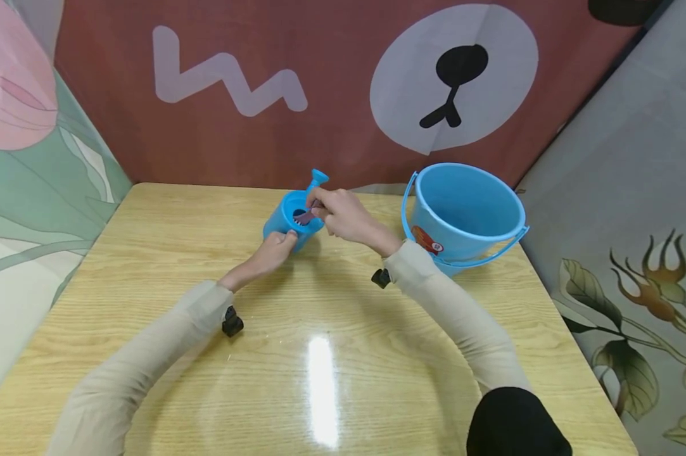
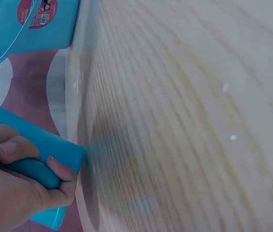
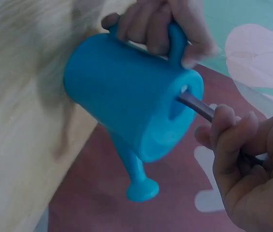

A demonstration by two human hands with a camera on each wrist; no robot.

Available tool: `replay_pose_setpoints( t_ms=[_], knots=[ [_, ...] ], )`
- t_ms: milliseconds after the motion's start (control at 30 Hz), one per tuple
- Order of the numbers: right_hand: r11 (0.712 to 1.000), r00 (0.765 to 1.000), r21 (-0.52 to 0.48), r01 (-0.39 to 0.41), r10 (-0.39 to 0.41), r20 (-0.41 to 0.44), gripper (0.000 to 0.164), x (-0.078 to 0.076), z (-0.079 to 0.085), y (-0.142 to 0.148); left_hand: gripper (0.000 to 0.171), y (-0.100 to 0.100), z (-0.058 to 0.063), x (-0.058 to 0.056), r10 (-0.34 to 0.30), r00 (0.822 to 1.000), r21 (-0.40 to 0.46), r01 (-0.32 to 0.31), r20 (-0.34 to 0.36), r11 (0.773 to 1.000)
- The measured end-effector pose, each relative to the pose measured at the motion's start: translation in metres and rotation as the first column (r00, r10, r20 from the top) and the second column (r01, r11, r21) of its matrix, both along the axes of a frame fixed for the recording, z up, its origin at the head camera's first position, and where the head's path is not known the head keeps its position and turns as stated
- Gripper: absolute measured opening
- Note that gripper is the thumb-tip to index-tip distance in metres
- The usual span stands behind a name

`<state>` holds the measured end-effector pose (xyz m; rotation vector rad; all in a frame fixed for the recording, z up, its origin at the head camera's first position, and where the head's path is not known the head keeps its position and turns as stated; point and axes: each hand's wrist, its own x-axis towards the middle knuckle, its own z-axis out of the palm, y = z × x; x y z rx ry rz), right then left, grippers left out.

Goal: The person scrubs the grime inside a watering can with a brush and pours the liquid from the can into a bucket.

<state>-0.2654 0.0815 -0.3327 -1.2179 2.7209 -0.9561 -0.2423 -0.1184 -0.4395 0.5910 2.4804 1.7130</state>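
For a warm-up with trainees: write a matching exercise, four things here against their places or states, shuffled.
1. Left hand
2. Right hand
3. Bucket
4. Purplish tool

A. Stands on the table
B. One end at the opening of the watering can
C. Holds the purplish tool
D. Grips the watering can's handle

Pairs: 1-D, 2-C, 3-A, 4-B

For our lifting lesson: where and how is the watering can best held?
Take the watering can by its loop handle, probably from the person's side: it faces that way, opposite the spout, and the left hand fits round it.
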Motion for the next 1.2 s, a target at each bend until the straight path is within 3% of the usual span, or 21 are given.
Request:
replay_pose_setpoints(
  t_ms=[233, 433, 567, 733, 933, 1200],
  knots=[
    [0.995, 0.994, 0.1, -0.007, 0.018, -0.112, 0.015, -0.002, -0.014, -0.005, 0.048, 0.002, -0.003, 0.0, -0.031, 0.999, -0.007, 0.031, -0.007, 0.999],
    [1.0, 0.986, -0.004, 0.011, -0.012, -0.165, 0.016, -0.002, -0.008, 0.001, 0.047, 0.0, -0.001, 0.001, 0.015, 1.0, 0.009, -0.015, -0.005, 1.0],
    [1.0, 0.977, 0.014, -0.01, 0.013, -0.212, 0.014, -0.001, -0.009, 0.002, 0.047, -0.002, 0.0, 0.001, 0.018, 1.0, 0.017, -0.018, -0.009, 1.0],
    [1.0, 0.977, 0.016, -0.013, 0.016, -0.211, 0.013, 0.002, -0.017, 0.003, 0.046, 0.0, -0.001, 0.002, 0.006, 1.0, 0.005, -0.006, 0.004, 1.0],
    [0.997, 0.977, -0.076, 0.012, -0.028, -0.21, 0.013, 0.003, -0.022, 0.006, 0.045, 0.004, 0.004, 0.006, 0.027, 0.999, 0.003, -0.027, 0.022, 1.0],
    [0.986, 0.944, -0.168, 0.001, -0.056, -0.325, 0.013, 0.004, -0.022, 0.005, 0.046, 0.002, 0.0, 0.001, 0.02, 1.0, -0.007, -0.02, 0.003, 1.0]
  ],
)
